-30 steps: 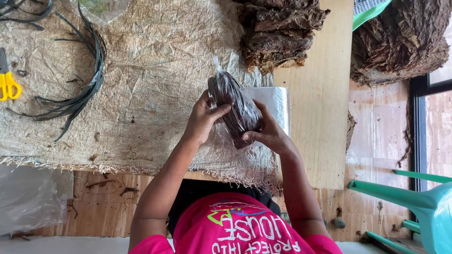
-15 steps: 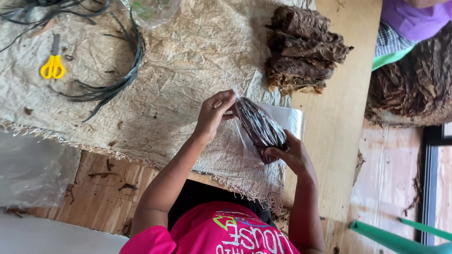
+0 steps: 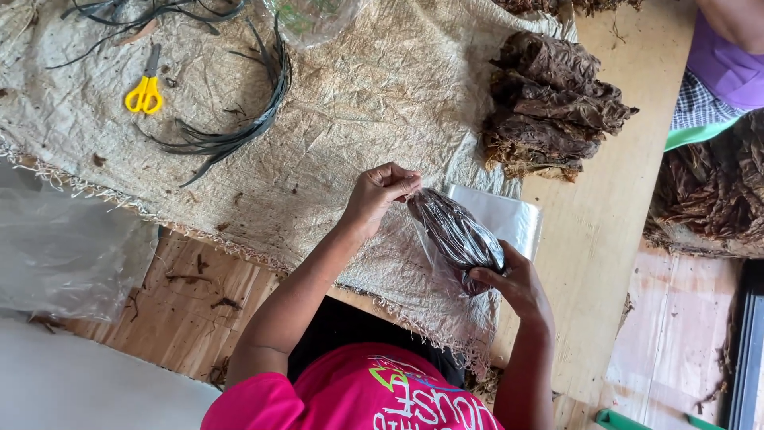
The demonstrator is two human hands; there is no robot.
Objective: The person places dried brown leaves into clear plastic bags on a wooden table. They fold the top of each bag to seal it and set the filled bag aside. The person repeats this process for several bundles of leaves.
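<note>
The left hand (image 3: 380,193) pinches the top of a clear plastic bag (image 3: 455,235) stuffed with dark dried leaves, its fingers (image 3: 402,181) closed narrow on the film; the right hand (image 3: 513,284) cups the bag's lower end, fingers wrapped around it; the bag hangs tilted just above the surface's near edge, over a stack of flat clear bags (image 3: 501,219); a pile of dried leaves (image 3: 549,103) lies beyond; yellow scissors (image 3: 144,91) and dark strips (image 3: 231,131) lie on the burlap cloth (image 3: 350,95) towards the far left corner.
</note>
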